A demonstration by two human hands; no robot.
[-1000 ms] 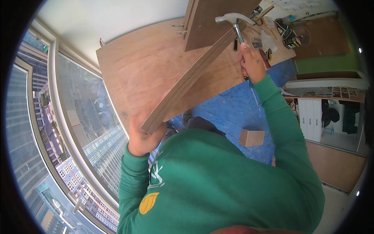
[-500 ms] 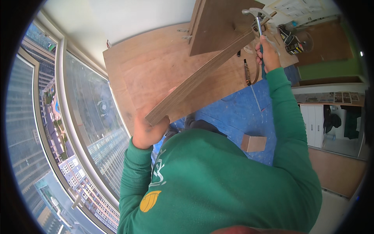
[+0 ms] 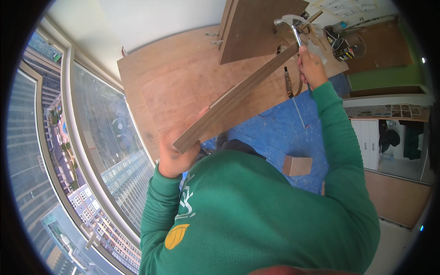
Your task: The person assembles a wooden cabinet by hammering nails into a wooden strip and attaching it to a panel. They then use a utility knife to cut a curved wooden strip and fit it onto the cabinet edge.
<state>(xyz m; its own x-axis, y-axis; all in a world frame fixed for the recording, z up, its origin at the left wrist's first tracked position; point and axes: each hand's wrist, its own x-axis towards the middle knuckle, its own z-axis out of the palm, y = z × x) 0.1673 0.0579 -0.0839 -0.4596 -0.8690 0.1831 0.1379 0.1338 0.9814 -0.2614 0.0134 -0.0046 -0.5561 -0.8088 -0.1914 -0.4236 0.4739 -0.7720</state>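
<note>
My left hand (image 3: 176, 153) is closed around the near left end of a long wooden board (image 3: 238, 96). The board slants up and away to the right above the worktable, its narrow edge facing me. In my right hand (image 3: 312, 68) is a claw hammer (image 3: 296, 32), gripped by its handle, with the metal head raised just past the board's far end. Most of the handle is hidden by my fingers. A utility knife (image 3: 288, 82) lies on the table beside my right hand.
A plywood worktable (image 3: 174, 73) stands before me, with a brown panel piece (image 3: 261, 30) upright at its back. A tall window (image 3: 107, 123) runs along the left. Blue sheeting (image 3: 270, 128) covers the floor, where a small wooden block (image 3: 298, 166) sits. A clear bucket (image 3: 355, 46) is far right.
The hammer head has shifted left and slightly down, nearer the board's far end. The board has tilted a little, and a thin strip now shows along its far side.
</note>
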